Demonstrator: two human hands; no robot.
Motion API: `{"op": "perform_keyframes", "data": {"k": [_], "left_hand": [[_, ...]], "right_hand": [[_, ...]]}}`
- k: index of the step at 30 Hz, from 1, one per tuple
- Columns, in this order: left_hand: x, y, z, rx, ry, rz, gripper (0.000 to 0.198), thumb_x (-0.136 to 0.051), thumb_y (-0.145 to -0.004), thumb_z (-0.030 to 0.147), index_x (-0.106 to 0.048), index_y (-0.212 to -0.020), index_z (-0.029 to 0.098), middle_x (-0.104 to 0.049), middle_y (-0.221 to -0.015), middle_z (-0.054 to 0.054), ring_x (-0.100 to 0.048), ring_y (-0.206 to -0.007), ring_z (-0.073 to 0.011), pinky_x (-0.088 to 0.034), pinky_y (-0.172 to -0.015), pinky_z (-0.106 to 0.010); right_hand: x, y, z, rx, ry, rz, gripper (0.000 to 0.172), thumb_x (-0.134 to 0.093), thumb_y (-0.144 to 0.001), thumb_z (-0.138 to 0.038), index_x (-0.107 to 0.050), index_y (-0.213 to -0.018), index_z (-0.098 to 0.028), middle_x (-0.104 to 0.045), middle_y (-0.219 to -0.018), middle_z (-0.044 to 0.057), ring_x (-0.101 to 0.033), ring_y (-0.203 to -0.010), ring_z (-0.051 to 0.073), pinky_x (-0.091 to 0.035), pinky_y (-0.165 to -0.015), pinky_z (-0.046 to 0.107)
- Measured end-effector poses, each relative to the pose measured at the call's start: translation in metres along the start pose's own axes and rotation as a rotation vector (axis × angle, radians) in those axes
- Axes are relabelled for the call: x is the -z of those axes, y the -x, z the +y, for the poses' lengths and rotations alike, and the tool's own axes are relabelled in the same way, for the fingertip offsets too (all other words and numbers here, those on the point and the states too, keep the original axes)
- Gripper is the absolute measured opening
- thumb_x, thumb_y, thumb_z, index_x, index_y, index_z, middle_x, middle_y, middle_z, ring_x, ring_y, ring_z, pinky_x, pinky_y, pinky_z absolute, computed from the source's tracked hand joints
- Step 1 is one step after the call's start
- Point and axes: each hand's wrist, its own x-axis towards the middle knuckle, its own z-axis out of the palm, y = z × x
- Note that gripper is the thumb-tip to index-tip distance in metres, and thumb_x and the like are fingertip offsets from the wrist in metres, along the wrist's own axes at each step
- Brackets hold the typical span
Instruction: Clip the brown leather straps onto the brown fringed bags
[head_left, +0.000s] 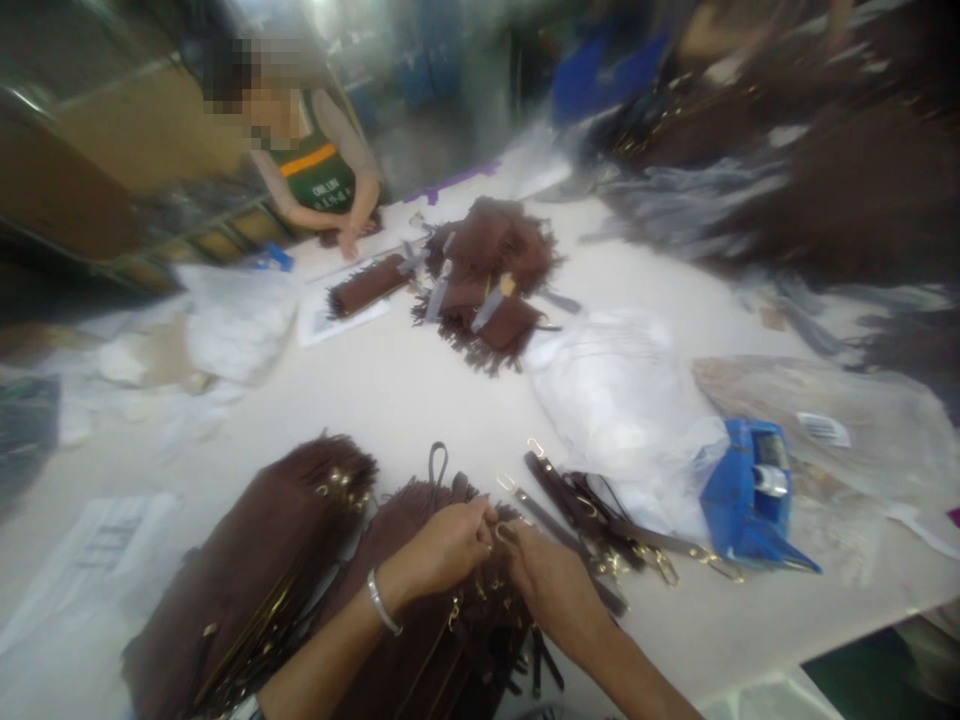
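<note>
Both my hands meet over a stack of brown fringed pouches with gold zips and clasps. My left hand, with a silver bangle at the wrist, is closed in a pinch. What lies in its fingertips is too blurred to tell. Just beside it, my right hand is closed too, with a gold metal clasp at its fingertips. A dark strap loop stands up behind my left hand. To the right lie several dark brown straps with gold clasps.
Another brown pouch stack lies left. White plastic wrapping and a blue container stand right. Farther back is a fringed pouch pile. Across the white table, a co-worker in a green apron handles something dark.
</note>
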Motion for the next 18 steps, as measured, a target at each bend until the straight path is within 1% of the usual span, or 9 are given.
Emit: {"op": "perform_keyframes", "data": {"k": [2,4,6,9,11,13,16,18], "left_hand": [[-0.004,0.000,-0.001,0.024,0.004,0.029,0.033,-0.051,-0.073,0.010,-0.055,-0.105,0.019,-0.066,-0.081,0.000,-0.059,-0.074,-0.0154,-0.041,-0.066,-0.023],[-0.009,0.001,-0.001,0.030,-0.012,0.054,0.027,-0.050,-0.077,0.011,-0.056,-0.101,0.019,-0.066,-0.081,-0.001,-0.059,-0.074,-0.0154,-0.042,-0.067,-0.023],[-0.012,0.003,-0.001,0.038,-0.033,0.087,0.021,-0.048,-0.079,0.013,-0.058,-0.096,0.019,-0.066,-0.083,-0.001,-0.060,-0.075,-0.0155,-0.041,-0.067,-0.023],[-0.013,0.004,-0.001,0.056,-0.030,0.111,0.016,-0.049,-0.083,0.017,-0.059,-0.095,0.020,-0.066,-0.083,-0.002,-0.060,-0.075,-0.0159,-0.041,-0.066,-0.023],[-0.012,0.004,-0.001,0.048,-0.019,0.113,0.016,-0.048,-0.086,0.022,-0.062,-0.095,0.020,-0.067,-0.084,-0.002,-0.060,-0.077,-0.0164,-0.042,-0.068,-0.024],[-0.011,0.003,-0.002,0.022,-0.032,0.113,0.019,-0.046,-0.089,0.024,-0.065,-0.091,0.019,-0.068,-0.086,-0.003,-0.061,-0.080,-0.0168,-0.042,-0.070,-0.024],[-0.012,0.001,-0.003,-0.001,-0.092,0.123,0.025,-0.043,-0.092,0.027,-0.066,-0.084,0.019,-0.068,-0.085,-0.003,-0.060,-0.079,-0.0166,-0.041,-0.070,-0.024],[-0.014,0.000,-0.003,0.005,-0.130,0.139,0.025,-0.044,-0.092,0.028,-0.065,-0.081,0.019,-0.067,-0.082,-0.002,-0.059,-0.077,-0.0162,-0.039,-0.067,-0.024]], "right_hand": [[-0.004,0.000,-0.002,-0.044,0.021,-0.050,0.027,-0.034,-0.091,-0.014,-0.056,-0.107,-0.018,-0.067,-0.094,0.007,-0.066,-0.082,0.020,-0.043,-0.069,0.027],[-0.008,0.001,-0.003,-0.066,-0.016,-0.073,0.027,-0.033,-0.091,-0.013,-0.056,-0.103,-0.018,-0.067,-0.091,0.007,-0.065,-0.080,0.020,-0.042,-0.068,0.027],[-0.010,0.002,-0.003,-0.065,-0.135,-0.048,0.027,-0.031,-0.093,-0.016,-0.056,-0.102,-0.018,-0.067,-0.088,0.006,-0.064,-0.080,0.020,-0.042,-0.069,0.028],[-0.006,0.005,-0.002,-0.057,-0.379,0.026,0.029,-0.028,-0.097,-0.027,-0.057,-0.100,-0.021,-0.065,-0.083,0.003,-0.062,-0.078,0.018,-0.042,-0.070,0.028],[-0.002,0.006,-0.002,-0.060,-0.519,0.026,0.031,-0.029,-0.098,-0.034,-0.058,-0.098,-0.022,-0.063,-0.078,0.001,-0.060,-0.075,0.017,-0.042,-0.068,0.028],[0.001,0.006,-0.001,-0.066,-0.611,0.001,0.031,-0.031,-0.098,-0.039,-0.057,-0.098,-0.022,-0.060,-0.072,-0.001,-0.058,-0.070,0.016,-0.042,-0.065,0.027],[-0.001,0.007,0.001,-0.081,-0.640,0.012,0.029,-0.034,-0.097,-0.041,-0.054,-0.104,-0.021,-0.058,-0.068,-0.003,-0.056,-0.066,0.016,-0.041,-0.063,0.028],[-0.005,0.007,0.003,-0.071,-0.625,0.026,0.029,-0.035,-0.096,-0.042,-0.053,-0.103,-0.021,-0.058,-0.068,-0.003,-0.056,-0.065,0.015,-0.041,-0.064,0.028]]}}
